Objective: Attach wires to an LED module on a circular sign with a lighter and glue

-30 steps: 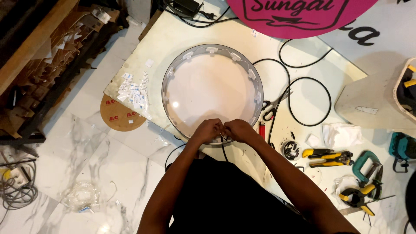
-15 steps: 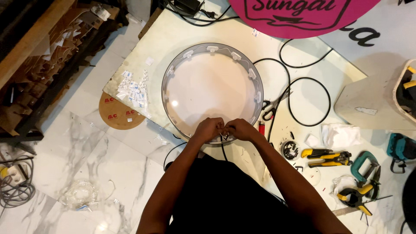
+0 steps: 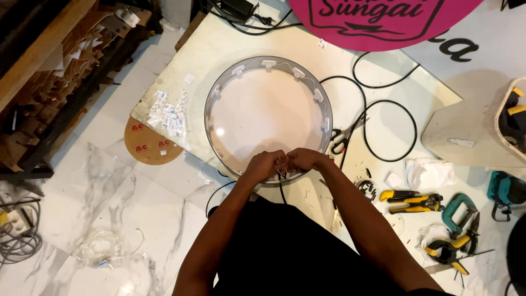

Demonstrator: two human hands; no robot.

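At the near rim of the round frame [image 3: 268, 118], both hands met: left hand [image 3: 264, 164] and right hand [image 3: 304, 159] pinched together over a small fitting and thin wire [image 3: 282, 189] at the rim. Grip clenched on both sides; what exactly sat between the fingers could not be told. Frame lay flat on the board [image 3: 181, 77], scissors [image 3: 341, 138] just beside its right edge. Against half a second earlier, hands had drawn closer together; frame unmoved.
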